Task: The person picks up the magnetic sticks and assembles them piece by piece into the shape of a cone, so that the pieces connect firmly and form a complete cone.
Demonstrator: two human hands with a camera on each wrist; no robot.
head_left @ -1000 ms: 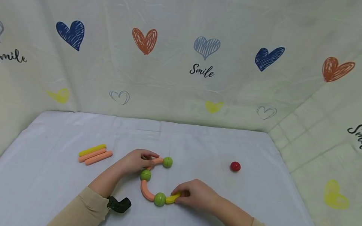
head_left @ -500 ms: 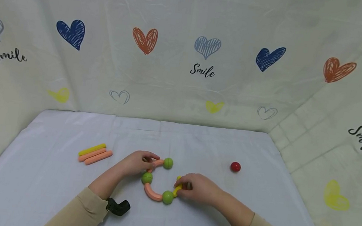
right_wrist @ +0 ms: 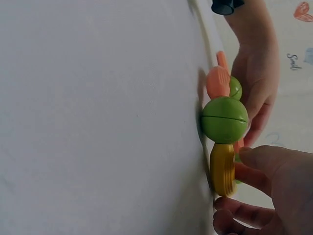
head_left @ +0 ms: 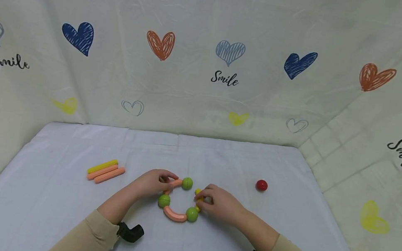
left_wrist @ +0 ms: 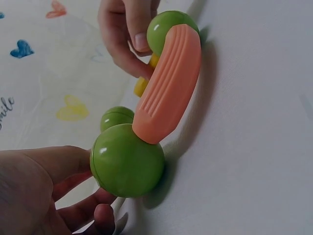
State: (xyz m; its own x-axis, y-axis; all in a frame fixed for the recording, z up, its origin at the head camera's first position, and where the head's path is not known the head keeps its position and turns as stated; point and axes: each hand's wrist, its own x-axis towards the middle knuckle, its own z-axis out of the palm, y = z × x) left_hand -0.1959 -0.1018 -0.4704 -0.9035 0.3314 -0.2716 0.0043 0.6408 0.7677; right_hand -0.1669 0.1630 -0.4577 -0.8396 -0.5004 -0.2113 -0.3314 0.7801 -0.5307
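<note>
A ring-shaped chain of curved toy sticks and three green balls lies on the white cloth. Its upper-left pink curved stick (head_left: 177,183) is pinched by my left hand (head_left: 151,183), between the end green ball (head_left: 187,183) and the left green ball (head_left: 163,200). A second pink curved stick (left_wrist: 168,85) runs along the bottom to the lower-right green ball (right_wrist: 225,120). From that ball rises a yellow curved stick (right_wrist: 222,169), which my right hand (head_left: 223,203) grips between thumb and fingers. A narrow gap separates the yellow stick's free tip from the end ball.
Left of the chain, one straight yellow stick (head_left: 102,166) and two straight pink sticks (head_left: 110,175) lie side by side. A red ball (head_left: 261,185) sits alone to the right. Behind the table (head_left: 234,159) hangs a pale curtain (head_left: 189,95) printed with hearts.
My right hand has moved up and away from me, swinging the yellow stick upright and drawing the lower-right ball right and upward. The ring has narrowed. My left hand has barely moved.
</note>
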